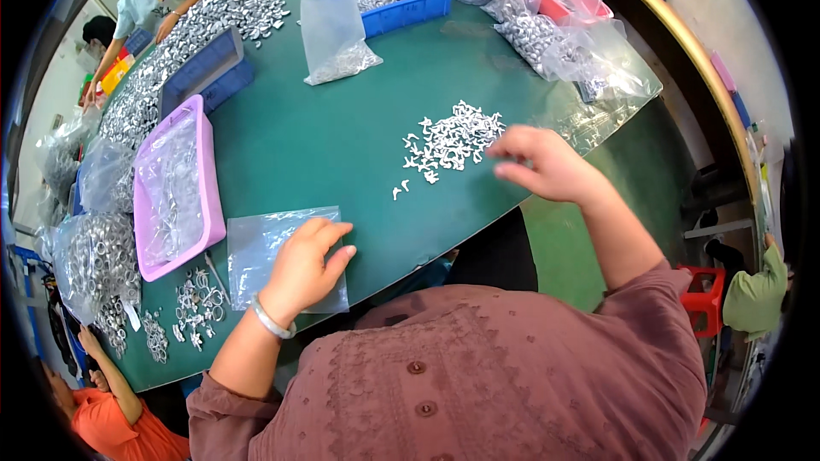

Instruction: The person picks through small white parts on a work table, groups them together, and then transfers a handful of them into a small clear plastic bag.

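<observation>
A heap of small silvery-white curved parts is spread on the green table, with a few loose pieces trailing off at its near left. At the heap's right edge is my right hand, fingers bent and the thumb apart from them; I see nothing held. My left hand, a bracelet on its wrist, is over a flat clear plastic bag near the table's front edge. Its thumb stands away from the fingers and nothing shows between them. The hand covers part of the bag.
A pink tray holding plastic bags stands at left, beside a blue bin and bagged metal rings. Farther back are a part-filled clear bag, a blue tray and bags of metal parts. Other people work around the table.
</observation>
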Available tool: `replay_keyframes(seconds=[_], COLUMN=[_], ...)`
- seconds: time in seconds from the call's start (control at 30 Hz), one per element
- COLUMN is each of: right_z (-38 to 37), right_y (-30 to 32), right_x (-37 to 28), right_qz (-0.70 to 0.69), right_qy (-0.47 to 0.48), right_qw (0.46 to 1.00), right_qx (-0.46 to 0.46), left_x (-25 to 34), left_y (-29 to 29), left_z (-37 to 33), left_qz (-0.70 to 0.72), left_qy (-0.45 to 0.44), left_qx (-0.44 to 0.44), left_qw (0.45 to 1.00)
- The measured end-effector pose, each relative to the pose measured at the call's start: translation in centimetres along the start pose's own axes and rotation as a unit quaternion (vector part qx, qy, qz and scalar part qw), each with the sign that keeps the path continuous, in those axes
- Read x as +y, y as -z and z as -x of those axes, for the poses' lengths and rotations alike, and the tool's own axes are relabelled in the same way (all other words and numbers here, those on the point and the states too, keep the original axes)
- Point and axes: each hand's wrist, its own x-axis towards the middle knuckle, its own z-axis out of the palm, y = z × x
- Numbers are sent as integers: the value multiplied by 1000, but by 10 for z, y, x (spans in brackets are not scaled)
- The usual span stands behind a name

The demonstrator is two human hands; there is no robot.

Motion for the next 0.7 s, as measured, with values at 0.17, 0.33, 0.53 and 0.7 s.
replay_keyframes(seconds=[0.17, 0.33, 0.53, 0.7], right_z=[-23, -49, -64, -68], right_y=[-79, -99, -85, -84], right_x=[15, 5, 16, 7], right_qz=[90, 40, 96, 74], right_qy=[31, 84, 75, 118], right_qw=[994, 996, 992, 990], right_qx=[50, 2, 34, 7], left_x=[5, -5, -6, 5], left_y=[-17, -17, -15, -23], left_z=[-24, -28, -39, -59], left_qz=[-64, -24, -22, -68], left_qy=[-14, -1, -28, -83], left_qx=[20, 29, 36, -18], left_qw=[998, 999, 999, 994])
